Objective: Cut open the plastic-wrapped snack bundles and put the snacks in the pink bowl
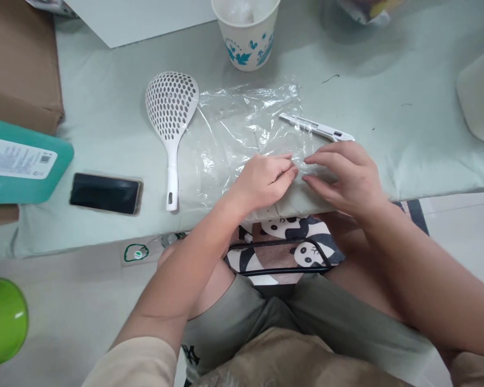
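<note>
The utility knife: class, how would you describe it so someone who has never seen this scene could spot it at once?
On the pale green tablecloth, find the crinkled clear plastic. Across its right edge, just beyond the right hand, lies the slim white utility knife, slanting. Unlike the white skimmer left of the plastic, it is narrow throughout, with no perforated bowl.

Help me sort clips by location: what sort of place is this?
Probably a home, though a small workroom is possible: a white perforated skimmer, a smartphone and a leaf-patterned cup share a covered table.
</note>
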{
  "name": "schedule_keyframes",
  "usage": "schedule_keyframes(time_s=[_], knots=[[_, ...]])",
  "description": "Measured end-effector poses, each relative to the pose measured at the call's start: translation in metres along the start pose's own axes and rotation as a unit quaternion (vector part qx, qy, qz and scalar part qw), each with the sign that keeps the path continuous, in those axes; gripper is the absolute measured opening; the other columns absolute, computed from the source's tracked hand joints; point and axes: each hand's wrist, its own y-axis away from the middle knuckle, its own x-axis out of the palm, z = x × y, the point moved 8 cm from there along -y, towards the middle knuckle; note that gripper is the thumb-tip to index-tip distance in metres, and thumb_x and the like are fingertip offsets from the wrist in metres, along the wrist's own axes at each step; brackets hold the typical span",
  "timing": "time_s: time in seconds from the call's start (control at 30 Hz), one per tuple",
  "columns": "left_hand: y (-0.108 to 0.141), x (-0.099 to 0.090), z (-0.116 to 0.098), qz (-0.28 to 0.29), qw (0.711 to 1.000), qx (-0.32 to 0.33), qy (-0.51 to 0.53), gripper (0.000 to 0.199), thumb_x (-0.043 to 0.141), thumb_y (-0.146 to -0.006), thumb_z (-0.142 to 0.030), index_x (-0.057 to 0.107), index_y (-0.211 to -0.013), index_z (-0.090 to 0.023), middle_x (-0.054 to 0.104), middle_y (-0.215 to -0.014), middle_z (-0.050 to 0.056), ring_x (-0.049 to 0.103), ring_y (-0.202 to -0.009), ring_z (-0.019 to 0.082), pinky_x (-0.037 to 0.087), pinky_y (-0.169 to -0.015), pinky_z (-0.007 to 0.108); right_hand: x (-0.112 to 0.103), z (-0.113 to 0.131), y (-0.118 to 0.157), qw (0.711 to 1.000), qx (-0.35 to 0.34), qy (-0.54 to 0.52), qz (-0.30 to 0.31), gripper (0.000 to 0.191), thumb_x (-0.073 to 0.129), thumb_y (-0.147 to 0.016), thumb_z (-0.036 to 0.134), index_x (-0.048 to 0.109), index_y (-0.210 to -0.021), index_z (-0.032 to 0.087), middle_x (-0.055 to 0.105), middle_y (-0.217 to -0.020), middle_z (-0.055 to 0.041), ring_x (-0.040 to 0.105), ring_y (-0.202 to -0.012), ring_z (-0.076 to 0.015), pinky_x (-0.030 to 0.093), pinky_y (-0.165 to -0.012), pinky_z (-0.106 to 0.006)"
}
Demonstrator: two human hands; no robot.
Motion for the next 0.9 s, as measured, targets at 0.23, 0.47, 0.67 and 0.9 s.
schedule_keyframes(time_s=[0.23,0.47,0.67,0.9], knots=[[0.0,0.001,-0.002,0.009,1.0,0.014,-0.005,0.043,0.045,-0.1,-0.027,0.04,-0.058,-0.022,0.06,-0.062,0.003,0.067,-0.131,0.029,0.053,-0.082,0.033,-0.006,-0.006,-0.001,0.998,0.055,-0.027,-0.004,0.015,0.062,-0.093,0.038,0.074,-0.086,0.032,0.075,-0.089,-0.0055,0.069,-0.085,-0.027,0.055,-0.081,-0.049],[0.0,0.003,-0.007,0.007,0.998,0.065,-0.018,0.04,0.05,-0.096,-0.022,0.052,-0.056,-0.022,0.064,-0.063,0.0,0.074,-0.094,0.02,0.056,-0.101,0.039,-0.015,0.005,-0.001,0.995,0.026,-0.099,-0.003,0.014,0.06,-0.089,0.03,0.065,-0.076,0.03,0.075,-0.088,-0.004,0.069,-0.084,-0.0255,0.056,-0.083,-0.048],[0.002,0.002,-0.012,-0.004,0.996,0.092,-0.001,0.024,0.06,-0.091,-0.033,0.072,-0.074,-0.022,0.079,-0.086,0.003,0.074,-0.09,0.02,0.059,-0.096,0.04,-0.006,0.005,-0.003,0.99,-0.014,-0.125,0.068,0.016,0.057,-0.077,0.021,0.055,-0.062,0.026,0.074,-0.084,-0.0019,0.069,-0.082,-0.0232,0.055,-0.086,-0.046],[0.012,-0.067,0.003,-0.183,0.982,-0.005,-0.041,0.023,0.053,-0.099,-0.032,0.073,-0.092,-0.027,0.079,-0.105,0.0,0.071,-0.106,0.018,0.057,-0.09,0.038,-0.002,0.017,-0.004,0.97,-0.035,-0.169,0.173,0.034,0.051,-0.086,0.025,0.047,-0.053,0.024,0.064,-0.061,0.0016,0.063,-0.063,-0.0167,0.053,-0.074,-0.038]])
